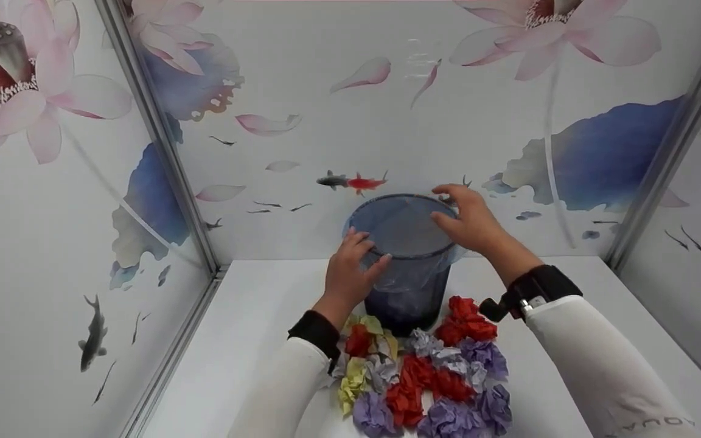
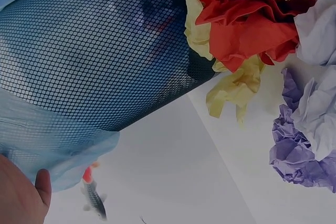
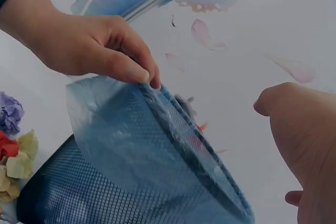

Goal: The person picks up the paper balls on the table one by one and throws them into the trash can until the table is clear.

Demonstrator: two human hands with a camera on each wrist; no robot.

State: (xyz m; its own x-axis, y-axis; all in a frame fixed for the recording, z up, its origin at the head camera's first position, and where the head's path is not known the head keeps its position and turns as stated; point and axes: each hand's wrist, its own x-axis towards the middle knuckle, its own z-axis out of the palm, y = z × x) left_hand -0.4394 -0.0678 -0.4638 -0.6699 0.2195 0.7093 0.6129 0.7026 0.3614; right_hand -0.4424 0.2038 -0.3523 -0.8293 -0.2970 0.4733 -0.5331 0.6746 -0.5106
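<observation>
Mesh bin (image 1: 408, 307) stands upright on the worktop (image 1: 253, 316), between the two hands. Taken from the bin's rim in the head view: left hand (image 1: 350, 271) at eight o'clock, pinching the blue liner (image 1: 414, 274) folded over the edge; right hand (image 1: 472, 220) at three o'clock, thumb and fingers spread wide. Crumpled papers (image 1: 402, 398) lie at six o'clock, near the base.

White tabletop (image 1: 259, 310): mesh bin (image 1: 405, 301), crumpled coloured paper (image 1: 410, 389).

Left hand (image 1: 349, 277) pinches, thumb brought to curled fingers! Right hand (image 1: 473, 222) gapes, thumb and forefinger apart, both arms (image 1: 594, 359) stretched forward!
</observation>
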